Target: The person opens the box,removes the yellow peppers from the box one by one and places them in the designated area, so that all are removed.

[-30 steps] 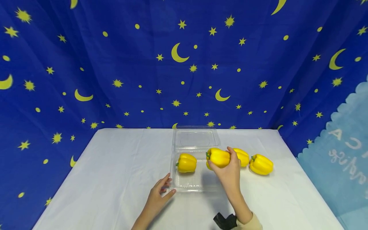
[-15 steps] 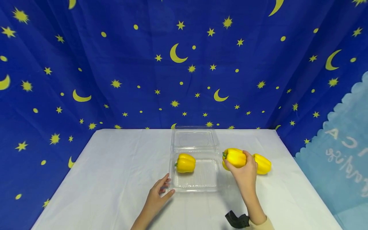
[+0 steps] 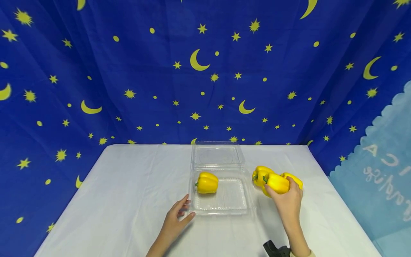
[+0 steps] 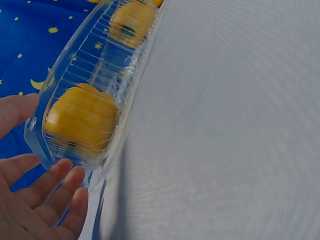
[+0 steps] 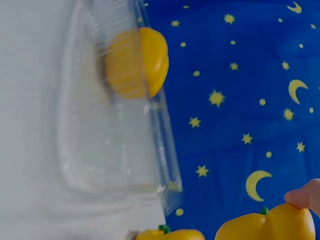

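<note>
In the head view my right hand (image 3: 290, 200) grips a yellow bell pepper (image 3: 278, 183) over the table, right of a clear hinged plastic container (image 3: 221, 211). Partly behind it are two more yellow peppers, one to the left (image 3: 261, 173) and one to the right (image 3: 297, 178); whether the held one touches them I cannot tell. Another yellow pepper (image 3: 207, 182) lies in the left part of the container's base, stem to the left. My left hand (image 3: 174, 216) is at the container's front left corner. In the left wrist view its fingertips (image 4: 62, 167) lie against the clear wall.
The container's lid (image 3: 218, 155) lies folded back toward the rear of the table. A white cloth (image 3: 144, 185) covers the table. Behind it hangs a blue curtain (image 3: 154, 78) with moons and stars, and a light blue cloth (image 3: 379, 178) hangs at the right.
My right hand has carried the held pepper from above the container's right part to the right, beside the other two peppers. My left hand stays at the container's corner.
</note>
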A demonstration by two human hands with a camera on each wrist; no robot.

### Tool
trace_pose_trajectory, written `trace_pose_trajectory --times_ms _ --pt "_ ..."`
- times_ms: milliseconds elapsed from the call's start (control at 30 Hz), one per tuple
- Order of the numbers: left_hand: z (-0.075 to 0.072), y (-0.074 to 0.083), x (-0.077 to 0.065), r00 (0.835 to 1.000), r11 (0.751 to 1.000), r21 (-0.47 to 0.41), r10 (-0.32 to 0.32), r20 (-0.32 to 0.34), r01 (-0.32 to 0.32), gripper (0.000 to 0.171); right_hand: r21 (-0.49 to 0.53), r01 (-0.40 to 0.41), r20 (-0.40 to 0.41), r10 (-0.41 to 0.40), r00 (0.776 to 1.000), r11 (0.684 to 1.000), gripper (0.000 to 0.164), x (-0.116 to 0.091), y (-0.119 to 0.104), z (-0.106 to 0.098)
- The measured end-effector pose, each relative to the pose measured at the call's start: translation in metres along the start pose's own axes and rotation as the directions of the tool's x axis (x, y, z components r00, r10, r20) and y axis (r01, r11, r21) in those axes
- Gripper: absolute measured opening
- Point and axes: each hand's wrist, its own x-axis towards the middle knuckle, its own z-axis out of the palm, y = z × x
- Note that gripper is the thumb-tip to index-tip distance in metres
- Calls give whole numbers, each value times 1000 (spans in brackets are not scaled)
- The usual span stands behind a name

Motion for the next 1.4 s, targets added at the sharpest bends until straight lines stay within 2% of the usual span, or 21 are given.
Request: trace_pose_trajectory --times_ms 400,667,1200,1400 --pt "-1 1 1 1000 1000 5 -4 1 4 60 -114 -51 75 59 995 992 87 -7 28 3" --pt "-1 1 0 1000 1000 7 -15 8 14 61 -178 -48 147 75 986 983 94 -12 43 10" --pt "-1 3 1 1000 1000 27 -16 14 16 61 -226 -15 166 54 985 974 91 -16 53 15" --pt "-1 2 0 1000 1000 31 -1 9 1 61 -254 -10 215 67 974 967 96 -17 54 13"
